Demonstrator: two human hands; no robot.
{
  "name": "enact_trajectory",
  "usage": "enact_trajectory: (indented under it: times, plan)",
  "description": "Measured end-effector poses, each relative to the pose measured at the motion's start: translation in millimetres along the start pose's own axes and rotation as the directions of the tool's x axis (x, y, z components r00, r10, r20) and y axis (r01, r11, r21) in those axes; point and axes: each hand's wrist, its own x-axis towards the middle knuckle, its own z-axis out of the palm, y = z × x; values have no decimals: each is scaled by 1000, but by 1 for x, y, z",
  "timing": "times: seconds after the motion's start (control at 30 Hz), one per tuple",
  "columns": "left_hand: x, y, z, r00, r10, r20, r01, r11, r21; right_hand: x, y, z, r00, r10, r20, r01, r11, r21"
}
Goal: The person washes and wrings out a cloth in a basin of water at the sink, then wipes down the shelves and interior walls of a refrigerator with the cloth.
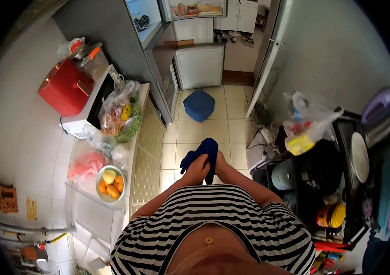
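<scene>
A dark blue cloth (207, 147) hangs bunched in front of my body, above the tiled floor. My left hand (197, 167) is closed on its near side, with the fingers curled into the fabric. Close beside it, my right hand (221, 164) grips the cloth from the right; the cloth partly hides its fingers. Farther ahead on the floor stands a blue stool (199, 105).
An open fridge (199, 66) stands ahead. On the left counter are a bowl (110, 198) of fruit, bagged food (119, 110) and a microwave (82, 121) under a red appliance (65, 88). On the right, a shelf holds a yellow-lidded jar (331, 215) and a plate (359, 157).
</scene>
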Motion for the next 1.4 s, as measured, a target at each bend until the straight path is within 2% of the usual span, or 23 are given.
enact_trajectory:
  times: [0.03,0.07,0.13,0.23,0.3,0.37,0.4,0.47,0.53,0.57,0.6,0.63,0.67,0.87,0.9,0.97,1.0,1.1,1.13,1.17,1.27,1.3,1.4]
  plan:
    - [17,0,-17,978,210,-19,-210,976,-48,21,-17,-3,997,77,-2,-76,991,107]
    - [37,-3,-35,908,416,-50,-418,904,-85,43,-35,2,997,5,72,-11,996,85]
    - [82,-30,-70,879,455,-147,-457,889,23,85,-86,27,975,19,221,-26,999,31]
    - [143,-60,-131,883,349,-314,-332,937,109,97,-170,117,991,-25,128,19,999,49]
    - [183,-77,-167,856,359,-372,-312,932,181,131,-218,97,967,-168,193,203,963,-178]
    - [220,-78,-202,843,366,-395,-282,924,257,118,-259,158,892,-301,339,369,916,-158]
    - [238,-80,-217,811,427,-401,-321,897,304,136,-270,139,896,-296,330,361,920,-155]
    - [271,-77,-245,808,411,-422,-277,897,344,173,-289,84,878,-473,74,461,793,-399]
    - [305,-79,-274,758,457,-466,-261,866,426,201,-292,112,799,-600,42,571,733,-370]
    - [323,-77,-291,718,497,-487,-219,825,521,218,-297,117,778,-608,161,404,288,-868]
    - [340,-78,-308,679,537,-501,-166,777,607,235,-302,118,798,-544,257,88,-318,-944]
    - [355,-76,-326,630,555,-543,-126,763,634,251,-310,114,851,-441,286,-223,-795,-564]
    - [370,-70,-344,577,576,-579,-84,747,659,274,-312,77,819,-273,505,-42,-906,-421]
    - [480,-21,-443,231,793,-564,202,528,825,395,-365,66,837,27,546,316,-838,-444]
    - [501,-16,-456,227,797,-560,204,523,827,419,-376,57,813,22,582,348,-820,-455]
    - [543,-7,-479,129,826,-549,429,453,782,464,-402,41,760,-26,650,395,-775,-493]
    - [558,-12,-494,177,804,-568,525,411,746,485,-415,29,739,-63,670,407,-750,-520]
    - [598,-33,-528,126,782,-611,565,450,692,556,-431,-38,721,-118,683,435,-691,-578]
    - [609,-32,-525,165,777,-608,691,349,633,585,-426,-86,881,-216,420,456,153,-877]
    - [612,-38,-529,171,813,-557,734,271,622,601,-429,-117,986,-34,163,109,873,-475]
    - [618,-50,-536,197,864,-464,839,96,535,606,-476,-121,988,152,-22,-151,939,-308]
    - [619,-46,-533,219,854,-473,864,56,501,620,-479,-141,968,253,5,-252,967,-34]
    - [616,-54,-538,245,864,-441,886,-15,463,642,-472,-168,987,142,-77,-143,990,4]
